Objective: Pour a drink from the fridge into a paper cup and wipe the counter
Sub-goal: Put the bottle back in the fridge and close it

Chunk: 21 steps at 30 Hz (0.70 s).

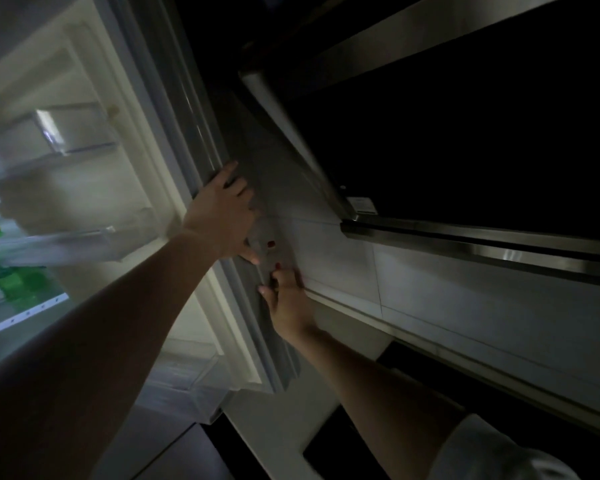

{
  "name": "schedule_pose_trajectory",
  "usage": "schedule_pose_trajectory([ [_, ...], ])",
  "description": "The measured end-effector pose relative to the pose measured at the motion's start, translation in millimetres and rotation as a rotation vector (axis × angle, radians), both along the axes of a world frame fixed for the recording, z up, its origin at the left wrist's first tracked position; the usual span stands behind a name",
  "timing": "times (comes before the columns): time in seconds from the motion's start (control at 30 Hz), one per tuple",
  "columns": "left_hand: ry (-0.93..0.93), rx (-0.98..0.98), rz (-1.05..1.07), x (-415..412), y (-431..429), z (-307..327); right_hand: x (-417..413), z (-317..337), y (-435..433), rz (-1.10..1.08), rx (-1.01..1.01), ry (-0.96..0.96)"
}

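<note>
The fridge door [187, 109] stands open, tilted across the middle of the view, with its lit white inner side to the left. My left hand [222, 216] grips the door's grey edge, fingers wrapped around it. Just below, my right hand [288, 299] holds the same edge with fingers curled on it. Clear door shelves [84, 150] show inside. Green items [18, 278], blurred, sit at the lower left in the lit fridge. No paper cup is in view.
A dark cabinet or appliance front [465, 133] with a metal trim [482, 244] fills the upper right. Pale tiled wall [447, 299] runs under it. A white counter [284, 420] with a dark cutout lies at the bottom.
</note>
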State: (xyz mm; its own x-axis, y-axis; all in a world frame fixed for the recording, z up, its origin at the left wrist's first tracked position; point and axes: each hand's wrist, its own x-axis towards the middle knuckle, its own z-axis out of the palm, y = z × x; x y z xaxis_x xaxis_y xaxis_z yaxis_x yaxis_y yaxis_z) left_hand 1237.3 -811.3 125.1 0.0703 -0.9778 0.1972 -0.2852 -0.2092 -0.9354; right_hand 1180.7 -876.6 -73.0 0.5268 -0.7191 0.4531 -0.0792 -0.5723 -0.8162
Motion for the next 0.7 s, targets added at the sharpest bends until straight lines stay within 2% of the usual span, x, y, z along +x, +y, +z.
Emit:
schedule_pose_trajectory([
  [0.2, -0.010, -0.014, -0.037, -0.3, 23.5, -1.3, 5.1, -12.8, 23.7, -0.058, -0.062, -0.095],
  [0.43, 0.014, 0.000, -0.134, -3.4, 91.8, 0.2, -1.3, -19.0, 86.3, -0.081, -0.181, -0.201],
  [0.7, 0.044, 0.011, -0.201, 15.7, 201.3, -0.2, 4.1, -27.8, 182.6, 0.000, -0.223, -0.126],
])
